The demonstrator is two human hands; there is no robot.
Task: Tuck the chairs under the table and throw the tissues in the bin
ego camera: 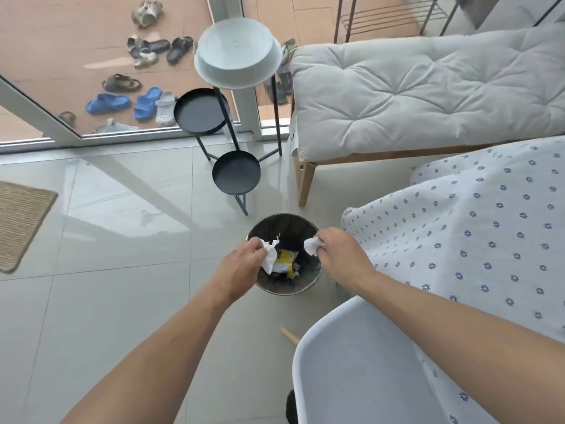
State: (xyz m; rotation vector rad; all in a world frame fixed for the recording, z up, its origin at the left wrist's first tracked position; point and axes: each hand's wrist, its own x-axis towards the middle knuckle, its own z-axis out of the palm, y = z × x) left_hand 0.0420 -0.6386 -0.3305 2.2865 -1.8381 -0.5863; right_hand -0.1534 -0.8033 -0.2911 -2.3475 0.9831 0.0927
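A small round black bin [286, 222] lined with a dark bag stands on the tiled floor, with yellow and white rubbish inside. Over its left rim my left hand [244, 263] grips a crumpled white tissue [269, 255] that hangs into the opening. My right hand [339, 250] is over the right rim, closed on a second white tissue [312, 245]. A white plastic chair [360, 371] sits at the lower right against the table with a flowered cloth [477, 228].
A black three-tier stand [235, 172] with a pale basin [238, 53] on top stands just beyond the bin. A cushioned wooden bench [428, 90] is at the upper right. A woven mat [21, 221] lies at the left. Shoes lie behind the glass door.
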